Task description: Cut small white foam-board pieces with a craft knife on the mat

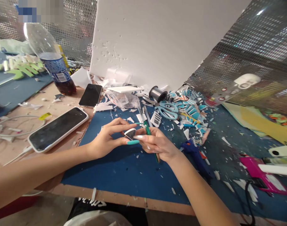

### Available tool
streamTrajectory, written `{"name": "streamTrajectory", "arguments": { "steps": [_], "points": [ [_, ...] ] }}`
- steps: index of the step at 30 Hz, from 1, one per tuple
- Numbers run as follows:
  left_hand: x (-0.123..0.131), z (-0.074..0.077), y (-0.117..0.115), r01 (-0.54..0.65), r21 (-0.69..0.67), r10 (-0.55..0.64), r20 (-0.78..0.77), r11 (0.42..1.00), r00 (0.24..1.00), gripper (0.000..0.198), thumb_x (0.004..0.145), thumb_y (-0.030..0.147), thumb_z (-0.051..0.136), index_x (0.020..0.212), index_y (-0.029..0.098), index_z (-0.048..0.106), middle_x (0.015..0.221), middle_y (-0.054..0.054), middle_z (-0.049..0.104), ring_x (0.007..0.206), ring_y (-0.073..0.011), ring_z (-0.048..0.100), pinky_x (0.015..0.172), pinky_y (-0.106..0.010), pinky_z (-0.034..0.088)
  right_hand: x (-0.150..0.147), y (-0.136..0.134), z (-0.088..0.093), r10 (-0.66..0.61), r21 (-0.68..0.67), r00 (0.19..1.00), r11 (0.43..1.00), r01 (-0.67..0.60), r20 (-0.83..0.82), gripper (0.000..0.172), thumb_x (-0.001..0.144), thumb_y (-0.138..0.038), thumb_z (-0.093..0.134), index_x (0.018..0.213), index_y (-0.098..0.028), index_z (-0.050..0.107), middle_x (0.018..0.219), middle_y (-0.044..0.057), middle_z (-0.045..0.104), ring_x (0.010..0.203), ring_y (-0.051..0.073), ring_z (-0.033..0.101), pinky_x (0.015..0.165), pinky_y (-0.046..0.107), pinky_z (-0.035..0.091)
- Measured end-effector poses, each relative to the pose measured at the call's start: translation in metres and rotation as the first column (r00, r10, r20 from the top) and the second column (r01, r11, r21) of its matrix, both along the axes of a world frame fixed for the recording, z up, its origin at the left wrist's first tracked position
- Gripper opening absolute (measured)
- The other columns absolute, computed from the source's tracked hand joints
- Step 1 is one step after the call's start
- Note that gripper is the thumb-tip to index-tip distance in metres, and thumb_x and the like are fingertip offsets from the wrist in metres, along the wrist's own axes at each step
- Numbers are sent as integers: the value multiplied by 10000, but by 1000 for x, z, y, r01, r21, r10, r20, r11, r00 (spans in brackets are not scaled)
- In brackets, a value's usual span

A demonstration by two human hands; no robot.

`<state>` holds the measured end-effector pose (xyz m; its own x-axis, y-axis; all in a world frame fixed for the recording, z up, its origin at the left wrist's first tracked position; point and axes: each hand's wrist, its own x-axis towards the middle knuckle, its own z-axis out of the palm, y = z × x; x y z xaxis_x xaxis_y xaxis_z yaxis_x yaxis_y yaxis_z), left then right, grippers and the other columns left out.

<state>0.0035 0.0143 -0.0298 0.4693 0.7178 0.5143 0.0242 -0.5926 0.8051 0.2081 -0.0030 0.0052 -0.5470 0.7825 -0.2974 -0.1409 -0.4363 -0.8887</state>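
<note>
"Blue sheeting (105, 175) covers the table (162, 205) at six o'clock. What's happening over it?"

"Mid-sheet, the left hand (111, 138) pinches a small dark-faced white piece (130, 134) at its edges. The right hand (157, 142) is wrapped round a green-handled knife (148, 129), fingertips right by the piece; I can't tell whether they touch it."

"How would you work it?"

"Steady the piece low, keep the left fingertips out of the blade's line, and favour short, light strokes, I'd say."

"Which way does everything point?"

"The knife's long axis runs from between five and six o'clock to between eleven and twelve, blade outward from the body. Fingers hide too much of the piece to judge its axis."

"Beyond that?"

"From the piece, light-blue scissors (168, 111) at two, a wire spool (155, 93) at one, white foam board (148, 44) at twelve."
</note>
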Motion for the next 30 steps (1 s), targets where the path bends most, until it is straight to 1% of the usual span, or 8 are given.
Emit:
{"name": "streamTrajectory", "arguments": {
  "steps": [5, 9, 16, 19, 21, 24, 27, 30],
  "points": [
    [0, -1, -1, -6, -9, 6, -2, 1000, 1000, 297, 857, 297, 586, 1150, 285, 636, 970, -56, 570, 916, -162, 571, 855, -315, 486, -1, 0, -2, -1, 40, 999, 999, 3, -40, 206, 741, -265, 672, 901, -136, 659, 356, -140, 322, 299, 1, 150, 336, 168, 136],
    [2, 0, -2, -36, -9, 36, 45, 999, 998, 285, 834, 348, 605, 1097, 258, 669, 932, -65, 562, 905, -183, 565, 848, -348, 489, -3, -2, 0, -13, 33, 999, 999, 14, -29, 188, 739, -277, 678, 867, -140, 656, 347, -143, 305, 299, 5, 147, 340, 175, 131],
    [0, 2, -1, 115, -123, -115, 8, 986, 993, 307, 847, 388, 574, 1081, 205, 653, 1071, -110, 513, 1129, -224, 464, 1004, -432, 401, -3, -2, 0, 36, 20, 999, 999, -36, -20, 164, 738, -276, 677, 768, -134, 599, 342, -142, 297, 306, 6, 131, 346, 182, 134],
    [0, 4, -1, 101, -145, -99, 23, 984, 995, 268, 832, 375, 599, 994, 172, 663, 1068, -122, 525, 1126, -225, 488, 1001, -420, 413, -2, -1, 0, 56, 15, 998, 998, -56, -23, 171, 754, -278, 673, 798, -141, 580, 349, -144, 291, 311, 10, 125, 346, 183, 130],
    [-1, 5, 0, 56, -138, -45, 79, 989, 996, 253, 798, 347, 651, 973, 164, 656, 1067, -123, 558, 1105, -224, 524, 986, -402, 433, -1, 0, 0, 41, 49, 999, 998, -41, -1, 226, 782, -315, 658, 908, -145, 578, 356, -147, 293, 312, 17, 123, 342, 182, 125],
    [-1, 5, 2, -36, -166, 58, 132, 985, 990, 273, 751, 287, 712, 977, 153, 637, 992, -102, 648, 995, -204, 607, 906, -353, 500, 2, 1, -1, -71, 211, 995, 976, 55, 72, 333, 849, -455, 558, 1011, -164, 544, 405, -123, 374, 303, 28, 201, 326, 180, 172],
    [-1, 5, 3, -95, -215, 119, 100, 972, 988, 332, 701, 348, 746, 923, 122, 648, 841, -83, 700, 793, -183, 661, 735, -304, 561, 4, 2, -2, -192, 363, 967, 924, 120, 168, 381, 884, -541, 438, 898, -174, 540, 452, -83, 454, 296, 37, 306, 308, 183, 218],
    [-2, 4, 5, -124, -198, 138, 59, 972, 989, 395, 655, 433, 755, 860, 105, 672, 782, -85, 705, 701, -174, 653, 647, -286, 560, 4, -1, -2, -125, 375, 963, 926, 28, 238, 397, 888, -540, 425, 769, -174, 523, 426, -68, 475, 277, 40, 328, 295, 182, 230]
  ]
}}
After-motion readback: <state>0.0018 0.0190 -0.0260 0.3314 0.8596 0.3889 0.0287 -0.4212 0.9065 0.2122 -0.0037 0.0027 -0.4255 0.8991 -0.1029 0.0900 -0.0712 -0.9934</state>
